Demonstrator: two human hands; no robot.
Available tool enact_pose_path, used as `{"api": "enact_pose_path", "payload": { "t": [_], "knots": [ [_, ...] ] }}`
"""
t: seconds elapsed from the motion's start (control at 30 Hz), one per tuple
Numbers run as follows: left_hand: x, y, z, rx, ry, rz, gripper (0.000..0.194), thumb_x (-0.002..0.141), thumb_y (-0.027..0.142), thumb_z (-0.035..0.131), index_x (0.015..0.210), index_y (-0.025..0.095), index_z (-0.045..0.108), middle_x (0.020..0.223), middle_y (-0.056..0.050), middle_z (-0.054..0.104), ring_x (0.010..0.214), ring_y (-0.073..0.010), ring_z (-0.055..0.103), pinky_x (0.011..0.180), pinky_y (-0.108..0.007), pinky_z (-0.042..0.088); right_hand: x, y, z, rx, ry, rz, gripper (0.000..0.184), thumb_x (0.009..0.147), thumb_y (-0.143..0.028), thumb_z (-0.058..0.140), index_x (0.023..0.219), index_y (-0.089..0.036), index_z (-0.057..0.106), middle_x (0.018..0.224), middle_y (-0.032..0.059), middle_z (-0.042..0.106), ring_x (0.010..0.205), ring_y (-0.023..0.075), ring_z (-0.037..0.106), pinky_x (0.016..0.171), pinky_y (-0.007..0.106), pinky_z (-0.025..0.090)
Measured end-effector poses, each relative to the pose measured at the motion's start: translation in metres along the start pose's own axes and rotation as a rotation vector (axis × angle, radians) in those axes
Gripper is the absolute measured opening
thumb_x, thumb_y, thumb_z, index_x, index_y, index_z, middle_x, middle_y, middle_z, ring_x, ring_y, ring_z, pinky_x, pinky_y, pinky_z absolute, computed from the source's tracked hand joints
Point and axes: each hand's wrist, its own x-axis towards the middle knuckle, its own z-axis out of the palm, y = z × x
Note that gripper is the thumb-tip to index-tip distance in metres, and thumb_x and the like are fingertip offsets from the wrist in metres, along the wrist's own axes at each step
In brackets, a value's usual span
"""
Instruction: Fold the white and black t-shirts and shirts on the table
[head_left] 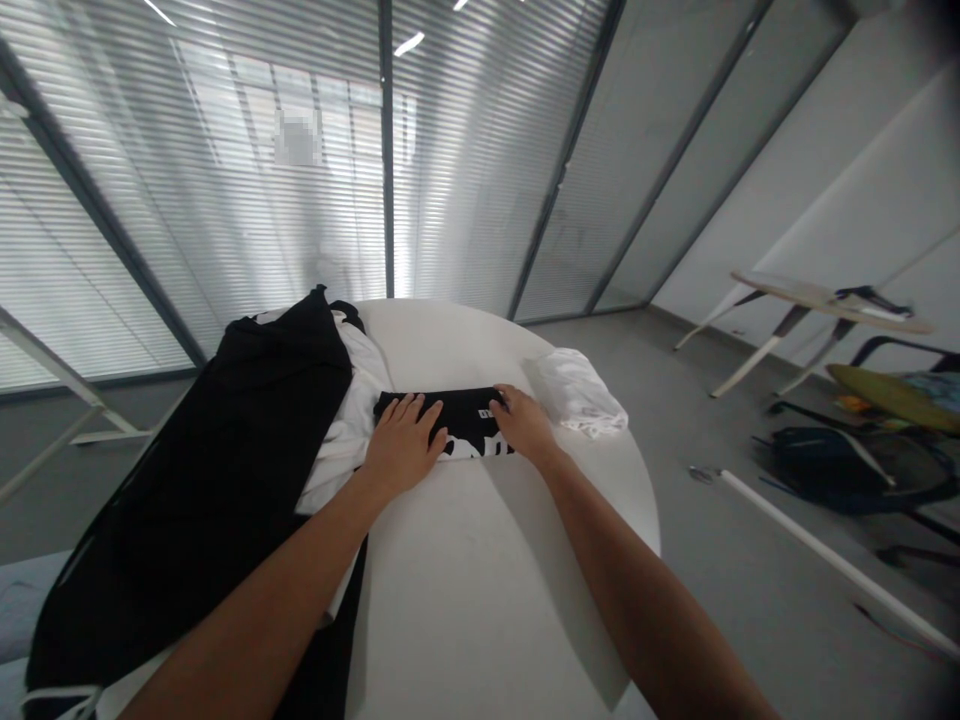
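Black folded garment point(442, 420): soft, light; best gripped at its folded ends.
Hands: left hand point(403, 445), right hand point(526, 422) laid flat on it, apart, unclamped.
Surface point(450, 590): black cloth point(187, 480) is heaped at 9 o'clock.

The left hand point(403, 447) lay flat on a folded black garment point(457, 418) with white print, and the right hand point(525, 423) pressed its end, both on a round white tabletop point(465, 570). A black robe point(187, 480) lay over a white garment point(341, 450) just beside the left hand — a crumpled white cloth point(576, 392) sat beside the right. Off the tabletop, a backpack point(825, 465) lay on the floor point(712, 560) — window blinds point(225, 200) stood behind.
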Motion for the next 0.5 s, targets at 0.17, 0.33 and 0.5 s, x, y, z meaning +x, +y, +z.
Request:
{"api": "enact_pose_path", "payload": {
  "t": [0.17, 0.33, 0.5],
  "knots": [
    [0.0, 0.0, -0.001, 0.001, -0.008, 0.006, 0.051, 0.096, 0.043, 0.033, 0.138, 0.02, 0.05, 0.141, -0.013, 0.052, 0.135, -0.0275, 0.041, 0.113, -0.046, 0.027, 0.007, 0.009, 0.003, 0.313, 0.044, 0.096, 0.042, 0.079, -0.024, 0.054, 0.121, -0.023, 0.057, 0.105, 0.0055, 0.067, 0.09, 0.0192, 0.064, 0.085, 0.034, 0.047],
    [-0.005, -0.001, -0.008, 0.015, -0.022, 0.072, 0.058, 0.091, 0.05, 0.042, 0.141, 0.021, 0.047, 0.144, -0.014, 0.048, 0.136, -0.0306, 0.037, 0.114, -0.05, 0.024, 0.01, 0.006, -0.001, 0.771, 0.096, 0.241, 0.049, 0.063, -0.024, 0.062, 0.111, -0.021, 0.06, 0.089, 0.0011, 0.063, 0.077, 0.0173, 0.061, 0.072, 0.031, 0.048],
    [-0.008, -0.003, -0.016, -0.006, -0.041, 0.176, 0.077, 0.079, 0.062, 0.056, 0.145, 0.026, 0.04, 0.147, -0.014, 0.042, 0.137, -0.0355, 0.032, 0.112, -0.059, 0.018, 0.009, 0.001, -0.007, 1.264, -0.068, 0.533, 0.057, 0.057, -0.024, 0.058, 0.114, -0.021, 0.057, 0.072, -0.0005, 0.059, 0.063, 0.0172, 0.056, 0.057, 0.029, 0.044]
  ]
}}
